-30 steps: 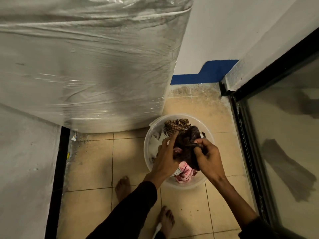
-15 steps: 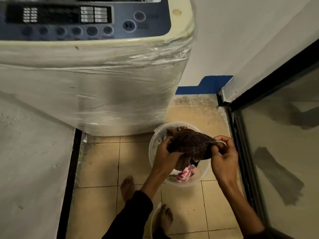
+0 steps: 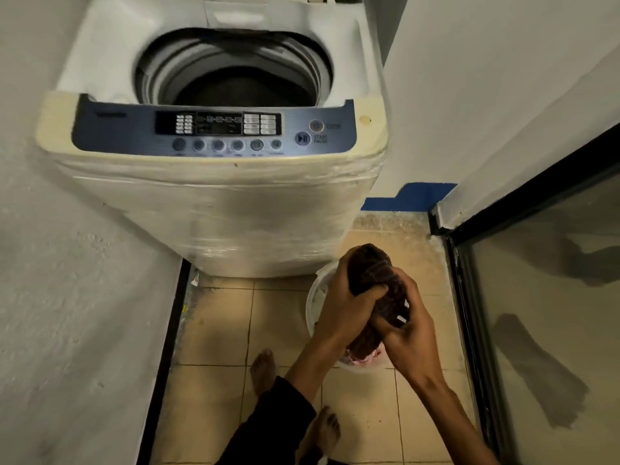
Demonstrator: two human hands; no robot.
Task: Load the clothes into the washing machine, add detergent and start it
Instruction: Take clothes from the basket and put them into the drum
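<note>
- The bucket (image 3: 314,297) sits on the floor (image 3: 214,330) just right of the washer's (image 3: 214,203) front.
- The garment (image 3: 375,280) is above the bucket, between left hand (image 3: 345,297) and right hand (image 3: 407,333).
- A glass door (image 3: 543,313) stands right of the bucket.

My single head-worn camera looks steeply down and forward, close above my hands, taking in the washing machine (image 3: 214,182) ahead, tiled floor (image 3: 214,330) below, and walls either side.
</note>
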